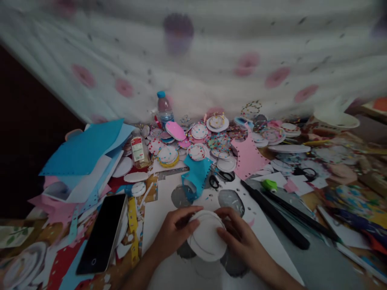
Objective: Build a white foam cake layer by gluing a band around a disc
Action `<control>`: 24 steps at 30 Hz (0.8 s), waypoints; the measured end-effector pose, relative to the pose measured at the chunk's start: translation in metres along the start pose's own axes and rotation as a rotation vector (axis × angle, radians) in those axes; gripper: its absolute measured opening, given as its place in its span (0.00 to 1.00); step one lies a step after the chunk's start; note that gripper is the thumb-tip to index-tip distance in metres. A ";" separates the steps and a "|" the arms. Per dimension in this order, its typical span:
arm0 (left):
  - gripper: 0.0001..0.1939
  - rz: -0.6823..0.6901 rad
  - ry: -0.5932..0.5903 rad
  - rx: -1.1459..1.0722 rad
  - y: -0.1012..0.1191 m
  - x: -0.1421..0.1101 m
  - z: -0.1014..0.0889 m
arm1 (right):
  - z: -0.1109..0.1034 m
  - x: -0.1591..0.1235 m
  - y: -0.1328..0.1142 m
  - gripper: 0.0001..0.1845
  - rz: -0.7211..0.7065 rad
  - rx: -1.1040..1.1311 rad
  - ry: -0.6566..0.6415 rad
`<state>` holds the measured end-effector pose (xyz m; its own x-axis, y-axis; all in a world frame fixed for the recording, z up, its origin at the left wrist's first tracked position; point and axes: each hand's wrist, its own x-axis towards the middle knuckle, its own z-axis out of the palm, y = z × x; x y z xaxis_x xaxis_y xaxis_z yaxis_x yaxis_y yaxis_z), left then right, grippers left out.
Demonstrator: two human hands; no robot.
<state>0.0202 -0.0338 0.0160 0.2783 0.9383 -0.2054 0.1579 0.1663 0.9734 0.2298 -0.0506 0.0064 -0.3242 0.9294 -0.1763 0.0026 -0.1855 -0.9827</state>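
Observation:
Between my two hands is a small stack of white paper discs (208, 237), with curved lines on its top face. My left hand (178, 227) pinches the stack's left edge, thumb on top and fingers behind. On the opposite edge my right hand (234, 231) grips it the same way. Below lies a large white sheet (165, 193) with round holes cut in it, and grey shows through them. Just beyond my hands are black-handled scissors (219, 179) and a blue paper scrap (196, 177) with cut-out curves.
Decorated paper discs (198, 133) crowd the back, near a plastic bottle (165, 108) and a glue bottle (139, 151). Blue sheets (87, 151) and a phone (102, 233) lie left. At right are a long black tool (275, 215), a pink scrap (248, 155) and a green-capped item (269, 185).

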 end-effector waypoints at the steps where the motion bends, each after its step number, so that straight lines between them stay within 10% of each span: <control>1: 0.18 0.010 -0.003 -0.012 -0.002 0.000 0.001 | 0.001 0.001 0.000 0.16 0.004 -0.014 -0.023; 13: 0.15 0.444 0.195 0.385 -0.002 -0.003 0.008 | 0.016 0.007 0.011 0.23 0.049 0.079 0.111; 24: 0.15 0.418 0.009 0.454 0.010 -0.006 -0.012 | 0.009 0.005 0.012 0.30 0.159 0.202 0.135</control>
<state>0.0083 -0.0342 0.0288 0.3958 0.8991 0.1871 0.4252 -0.3600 0.8304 0.2193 -0.0511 -0.0062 -0.2058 0.9151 -0.3467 -0.1495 -0.3795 -0.9130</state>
